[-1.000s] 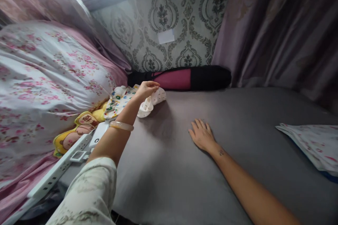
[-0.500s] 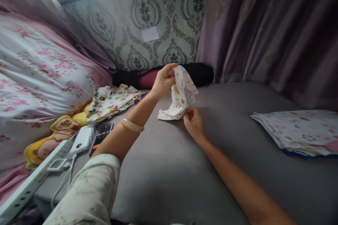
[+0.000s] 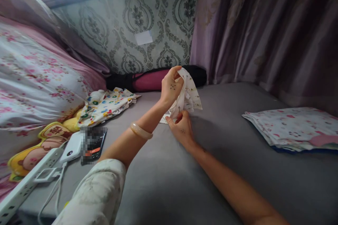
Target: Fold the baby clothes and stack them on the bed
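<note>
A small white cloth [image 3: 193,95] with a fine scattered print hangs in loose folds above the grey bed sheet [image 3: 158,172]. My left hand [image 3: 171,86] pinches it by the upper edge, with a pale bangle [image 3: 141,132] on that forearm. Lower down, my right hand [image 3: 182,128] is closed on the bottom part of the same cloth, close to the sheet. Folds and fingers hide part of the cloth, so I cannot tell what kind of garment or cloth it is.
Folded printed cloths [image 3: 293,126] lie at right. On the left are a colourful patterned garment [image 3: 108,105], a phone [image 3: 99,147], a white power bank [image 3: 72,147], a power strip [image 3: 29,182] and a yellow cartoon cushion [image 3: 29,158]. A dark red and black roll [image 3: 150,79] lies against the wall.
My right hand has moved left and under the cloth, gripping its lower part. My left hand has shifted slightly right, and the cloth hangs more spread out. The view has turned a little.
</note>
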